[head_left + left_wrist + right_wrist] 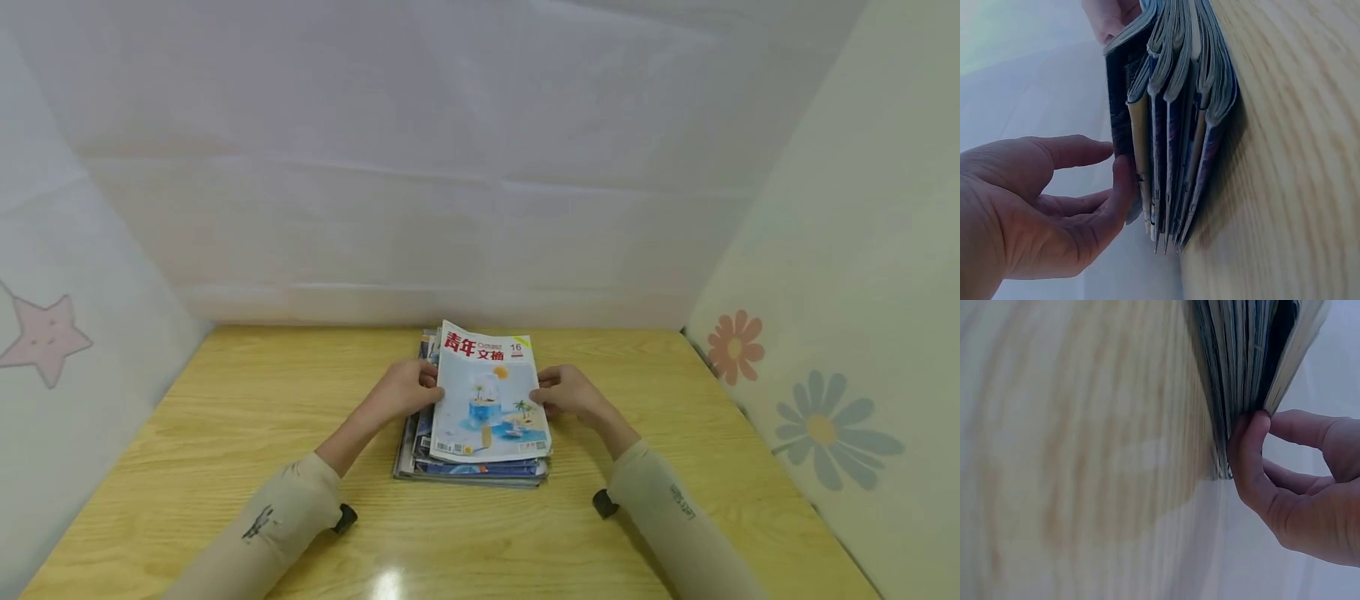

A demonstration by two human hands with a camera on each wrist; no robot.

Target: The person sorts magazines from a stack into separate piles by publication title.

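Observation:
On a stack of magazines lies a magazine with a pale blue cover, red Chinese characters and the number 16. It sits at a slight angle to those beneath. My left hand pinches its left edge between thumb and fingers. In the left wrist view that hand is at the spine side, where the top magazine stands a little apart from the several below. My right hand pinches the right edge; the right wrist view shows its fingers against the page edges, thumb on the cover.
The stack rests on a yellow wood-grain table, toward its back middle. A whitish sheet rises behind. Side panels carry a pink star on the left and flowers on the right.

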